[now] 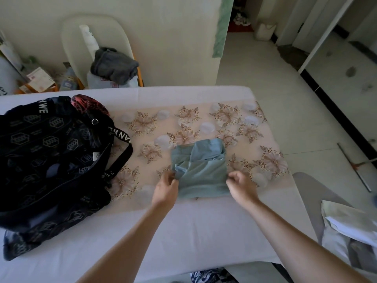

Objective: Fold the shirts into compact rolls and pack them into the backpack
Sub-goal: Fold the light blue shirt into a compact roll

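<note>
White sheeting point(183, 231) covered the work surface, with a pale floral-print cloth point(234, 123) spread across its far half. Over on the left lay the dark navy fabric backpack with hexagon logos point(51, 156), slumped on its side, and a red patterned piece of fabric point(89, 107) bulged at its top opening. How much more was inside could not be seen. Both hands were on the job! The left hand point(166, 190) had its fingers curled in, pinching the left edge of the light blue folded shirt point(204, 172). The right hand point(240, 186) was curled tight too, gripping the right edge. The shirt lay flat on the floral cloth, directly between the two hands, well apart from the backpack.
</note>
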`<action>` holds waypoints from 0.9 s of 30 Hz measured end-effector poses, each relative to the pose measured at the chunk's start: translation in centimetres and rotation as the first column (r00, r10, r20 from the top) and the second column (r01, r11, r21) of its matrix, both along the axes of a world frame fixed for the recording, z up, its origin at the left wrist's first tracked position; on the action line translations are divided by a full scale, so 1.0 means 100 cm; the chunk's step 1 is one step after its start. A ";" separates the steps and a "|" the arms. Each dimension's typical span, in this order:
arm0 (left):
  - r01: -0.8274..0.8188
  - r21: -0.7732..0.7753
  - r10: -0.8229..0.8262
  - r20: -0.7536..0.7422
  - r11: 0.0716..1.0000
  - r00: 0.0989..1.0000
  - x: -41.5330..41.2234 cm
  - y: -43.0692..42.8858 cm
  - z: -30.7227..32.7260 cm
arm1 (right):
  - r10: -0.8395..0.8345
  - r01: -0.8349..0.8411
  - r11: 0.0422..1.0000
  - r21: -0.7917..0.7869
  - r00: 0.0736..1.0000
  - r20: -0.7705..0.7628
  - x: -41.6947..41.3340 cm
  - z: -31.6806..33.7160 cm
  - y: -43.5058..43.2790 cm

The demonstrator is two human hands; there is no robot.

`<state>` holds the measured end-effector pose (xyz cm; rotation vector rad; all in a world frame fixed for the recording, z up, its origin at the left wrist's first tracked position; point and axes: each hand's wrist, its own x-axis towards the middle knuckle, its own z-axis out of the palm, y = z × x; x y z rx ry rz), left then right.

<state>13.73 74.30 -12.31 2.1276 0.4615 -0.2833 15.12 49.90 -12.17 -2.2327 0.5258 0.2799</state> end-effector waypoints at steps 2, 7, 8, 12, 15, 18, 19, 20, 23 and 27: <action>-0.080 -0.042 0.080 0.005 0.996 0.997 0.021 -0.004 0.009 | -0.046 0.044 0.996 0.078 0.999 0.019 0.015 0.008 0.006; -0.122 0.050 0.116 0.099 0.991 0.988 0.052 -0.001 0.010 | -0.067 0.067 0.998 -0.005 0.997 0.050 0.046 0.004 0.009; -0.161 0.053 0.154 0.121 0.985 0.981 0.056 0.003 0.010 | -0.096 0.097 0.995 -0.020 0.994 0.060 0.050 0.003 0.007; -0.169 0.186 0.145 0.137 0.968 0.980 0.071 0.023 0.008 | -0.093 0.103 0.986 -0.130 0.992 0.082 0.062 -0.005 -0.006; -0.102 0.272 -0.022 0.416 0.957 0.909 0.073 0.010 0.015 | 0.026 -0.018 0.975 -0.223 0.999 0.032 0.068 -0.009 -0.006; 0.231 0.418 -0.459 0.604 0.878 0.652 0.063 -0.032 0.014 | 0.038 -0.030 0.963 -0.269 0.999 0.026 0.072 -0.009 0.001; 0.340 0.509 -0.599 0.532 0.791 0.598 0.058 -0.042 0.004 | 0.019 -0.011 0.963 -0.270 1.000 0.025 0.072 -0.009 0.002; 0.415 0.586 -0.699 0.420 0.696 0.579 0.052 -0.046 -0.009 | -0.003 0.008 0.964 -0.267 1.000 0.019 0.072 -0.008 0.002; 0.492 0.667 -0.761 0.178 0.559 0.624 0.035 -0.030 -0.038 | 0.066 -0.036 0.939 -0.342 0.995 0.076 0.066 -0.007 0.001; 0.609 0.644 -0.805 0.017 0.463 0.594 0.025 -0.010 -0.045 | 0.635 -0.275 0.713 -0.645 0.644 0.427 0.045 -0.011 -0.003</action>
